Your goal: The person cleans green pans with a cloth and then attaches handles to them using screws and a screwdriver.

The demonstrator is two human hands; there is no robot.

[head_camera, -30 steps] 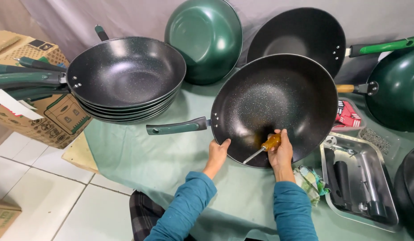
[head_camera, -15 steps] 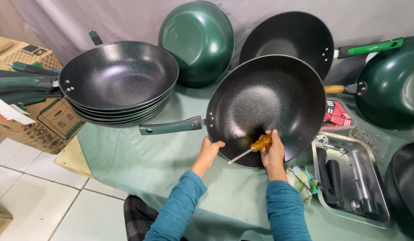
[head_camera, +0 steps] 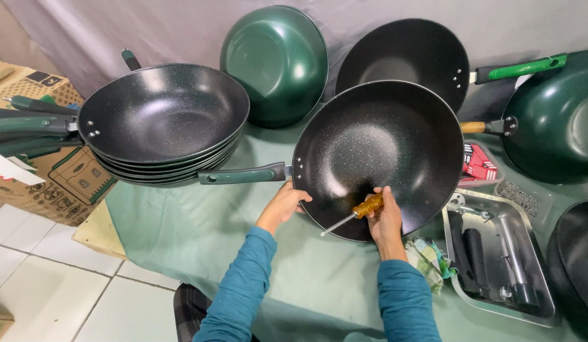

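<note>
The black wok (head_camera: 379, 158) stands tilted on the green cloth (head_camera: 199, 234), right of the stacked woks (head_camera: 164, 123). The left hand (head_camera: 284, 206) grips its rim beside the handle (head_camera: 243, 174); the right hand (head_camera: 386, 215) is closed around a screwdriver (head_camera: 357, 212). The wok is probably heavy, stiff and slick, best held by the handle.

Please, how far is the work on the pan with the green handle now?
Looks done: the green handle already sits on the pan. In hand: the left hand steadies the rim, and the right hand holds a screwdriver against it. Left: I cannot tell whether the screw is tight.
</note>
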